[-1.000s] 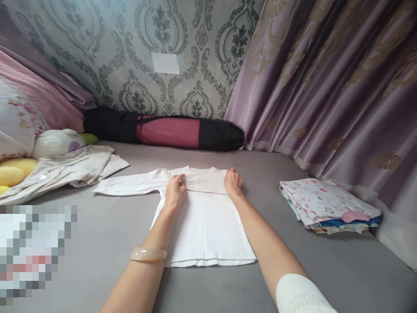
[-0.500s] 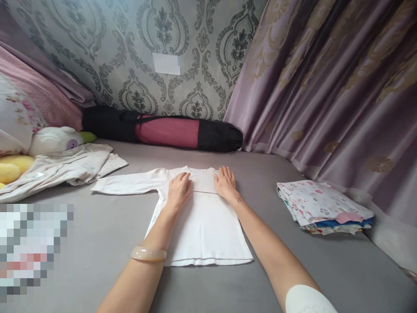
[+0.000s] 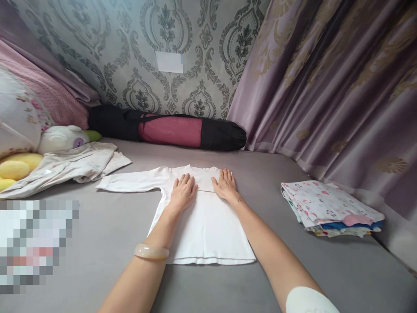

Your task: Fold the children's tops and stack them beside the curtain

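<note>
A small white long-sleeved shirt [image 3: 208, 230] lies flat on the grey sheet, its hem toward me. One sleeve [image 3: 133, 181] stretches out to the left; the other is folded across the chest. My left hand [image 3: 184, 192] rests flat on the upper left of the chest, fingers extended. Over the right shoulder, my right hand [image 3: 225, 184] presses down with its palm flat, thumb apart from the fingers. Neither hand grips the cloth. Part of the folded sleeve is hidden under my hands.
Folded clothes [image 3: 329, 204] are stacked at the right. A crumpled pale garment [image 3: 87, 161] lies at the left beside a white plush toy [image 3: 61, 138] and a yellow one [image 3: 19, 169]. Along the wall stretches a long black and pink bag [image 3: 169, 130]. A curtain [image 3: 293, 95] hangs at the right.
My left hand has flattened, its fingers now stretched out over the chest of the shirt. My right hand stays about the same place. The view has shifted slightly.
</note>
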Tool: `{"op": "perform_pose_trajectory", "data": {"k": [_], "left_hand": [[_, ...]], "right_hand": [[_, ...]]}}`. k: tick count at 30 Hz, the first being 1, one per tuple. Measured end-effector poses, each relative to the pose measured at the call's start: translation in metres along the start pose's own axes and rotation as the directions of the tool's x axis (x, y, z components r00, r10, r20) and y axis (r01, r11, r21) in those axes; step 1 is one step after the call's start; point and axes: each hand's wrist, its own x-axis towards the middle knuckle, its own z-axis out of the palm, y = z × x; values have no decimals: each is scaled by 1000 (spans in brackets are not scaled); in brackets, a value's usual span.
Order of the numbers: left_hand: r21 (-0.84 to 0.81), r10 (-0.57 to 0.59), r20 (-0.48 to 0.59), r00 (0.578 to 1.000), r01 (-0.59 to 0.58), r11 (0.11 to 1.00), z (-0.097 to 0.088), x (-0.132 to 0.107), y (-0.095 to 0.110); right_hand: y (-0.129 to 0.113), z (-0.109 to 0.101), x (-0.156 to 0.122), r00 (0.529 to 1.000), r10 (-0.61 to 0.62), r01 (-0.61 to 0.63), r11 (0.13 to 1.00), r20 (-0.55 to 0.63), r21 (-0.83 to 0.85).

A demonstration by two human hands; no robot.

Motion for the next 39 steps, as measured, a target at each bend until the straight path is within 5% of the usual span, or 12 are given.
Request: {"op": "perform_pose_trajectory", "data": {"k": [6,15,25,32,39], "left_hand": [[28,40,-105,994,-37,999,-4,0,3],[61,47,10,999,-48,997,2,1,1],[23,58,-46,997,-57,998,9,2,-2],[-172,-32,-299,954,-21,985,11,13,-13],[-260,-122,-246,962,55,964,6,11,-9]], "right_hand": [[-17,-6,-3,999,-30,30,1000,-42,-11],[-42,8,1,998,-65,65,997,10,52],[-43,1,-1,997,-68,67,997,30,46],[-71,2,-23,945,-327,327,944,-13,50],[-80,4,-29,911,-405,401,914,82,66]]}}
